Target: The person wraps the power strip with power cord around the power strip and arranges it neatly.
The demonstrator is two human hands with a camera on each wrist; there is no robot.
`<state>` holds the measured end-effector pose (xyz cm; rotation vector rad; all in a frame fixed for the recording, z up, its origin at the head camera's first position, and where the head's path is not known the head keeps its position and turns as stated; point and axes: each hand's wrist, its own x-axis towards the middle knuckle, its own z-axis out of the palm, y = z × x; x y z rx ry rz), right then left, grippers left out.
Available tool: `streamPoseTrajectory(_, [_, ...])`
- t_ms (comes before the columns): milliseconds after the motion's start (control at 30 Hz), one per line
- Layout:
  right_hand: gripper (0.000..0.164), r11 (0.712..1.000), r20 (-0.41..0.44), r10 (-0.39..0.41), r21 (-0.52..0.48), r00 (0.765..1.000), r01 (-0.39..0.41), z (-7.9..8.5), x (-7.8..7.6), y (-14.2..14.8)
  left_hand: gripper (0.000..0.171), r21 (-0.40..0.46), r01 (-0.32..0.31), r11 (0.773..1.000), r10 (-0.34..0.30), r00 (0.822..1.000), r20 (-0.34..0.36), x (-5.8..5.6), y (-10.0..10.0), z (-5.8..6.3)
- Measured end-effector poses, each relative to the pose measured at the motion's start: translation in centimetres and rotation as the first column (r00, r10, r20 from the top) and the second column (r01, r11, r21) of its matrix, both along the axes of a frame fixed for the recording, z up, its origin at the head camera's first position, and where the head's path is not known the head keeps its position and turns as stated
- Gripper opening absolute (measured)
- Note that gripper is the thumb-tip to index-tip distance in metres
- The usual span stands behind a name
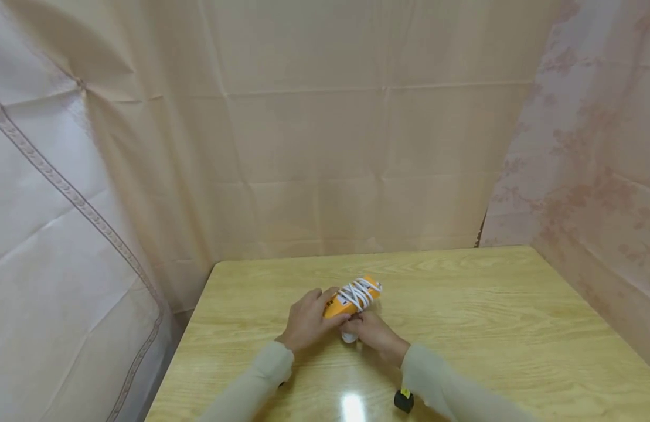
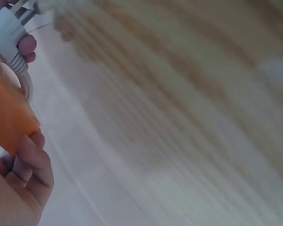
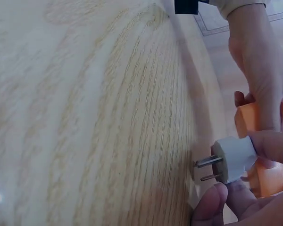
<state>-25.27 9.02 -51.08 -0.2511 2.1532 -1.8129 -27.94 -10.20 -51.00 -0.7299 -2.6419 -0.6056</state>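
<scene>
An orange power strip (image 1: pixel 333 307) is held tilted over the table, with its white cord (image 1: pixel 358 293) wound round it in several turns. My left hand (image 1: pixel 306 321) grips its near end, thumb on one side and fingers on the other. The left wrist view shows the orange casing (image 2: pixel 10 115) between thumb and fingers. Just below the strip, my right hand (image 1: pixel 376 334) pinches the white plug (image 3: pixel 236 157) at the cord's end. Metal prongs (image 3: pixel 208 161) stick out from the plug, pointing away from the fingers.
Both hands are over a light wood-grain table (image 1: pixel 488 328). Hanging cloth (image 1: pixel 314 129) rises behind its far edge, with more cloth at both sides. A small black box (image 1: pixel 404 401) with a yellow tab shows by the right sleeve.
</scene>
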Motion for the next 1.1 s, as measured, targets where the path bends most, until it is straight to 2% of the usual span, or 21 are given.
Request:
streamPoseTrajectory(67, [0.036, 0.999, 0.027, 0.000, 0.034, 1.000, -0.001, -0.1, 0.3, 0.0, 0.064, -0.008, 0.005, 1.000, -0.005, 1.000, 0.018, -0.2, -0.1, -0.3])
streamPoseTrajectory(167, [0.037, 0.997, 0.044, -0.009, 0.076, 0.999, 0.005, -0.1, 0.6, -0.1, 0.064, -0.020, 0.003, 1.000, -0.001, 0.997, 0.083, -0.6, -0.5, -0.4])
streamPoseTrajectory(333, [0.041, 0.993, 0.050, -0.038, 0.115, 0.998, 0.032, -0.1, 1.2, -0.2, 0.065, -0.032, 0.005, 0.999, 0.002, 0.977, 0.213, -1.2, -1.1, -0.7])
streamPoseTrajectory(433, [0.038, 0.993, 0.020, -0.044, 0.115, 0.999, 0.042, -0.2, 1.4, -0.2, 0.065, -0.041, 0.023, 0.999, -0.013, 0.971, 0.238, -1.4, -1.3, -0.7])
streamPoseTrajectory(567, [0.032, 0.983, -0.056, -0.036, 0.179, 0.998, 0.046, -0.1, 1.6, -0.1, 0.064, -0.058, 0.045, 0.997, -0.028, 0.964, 0.264, -1.8, -1.6, -0.8])
streamPoseTrajectory(800, [0.021, 0.946, -0.200, 0.045, 0.322, 0.979, 0.023, 0.2, 1.2, 0.7, 0.065, -0.035, 0.079, 0.996, -0.062, 0.941, 0.333, -2.1, -2.0, -0.2])
streamPoseTrajectory(967, [0.016, 0.926, -0.230, 0.052, 0.375, 0.972, 0.039, 0.4, 1.1, 1.6, 0.066, -0.032, 0.102, 0.994, -0.083, 0.923, 0.377, -2.2, -2.4, 0.2])
streamPoseTrajectory(1100, [0.012, 0.925, -0.222, 0.020, 0.373, 0.975, 0.066, 0.7, 1.0, 2.4, 0.065, -0.003, 0.128, 0.992, -0.115, 0.904, 0.411, -2.4, -2.8, 0.2])
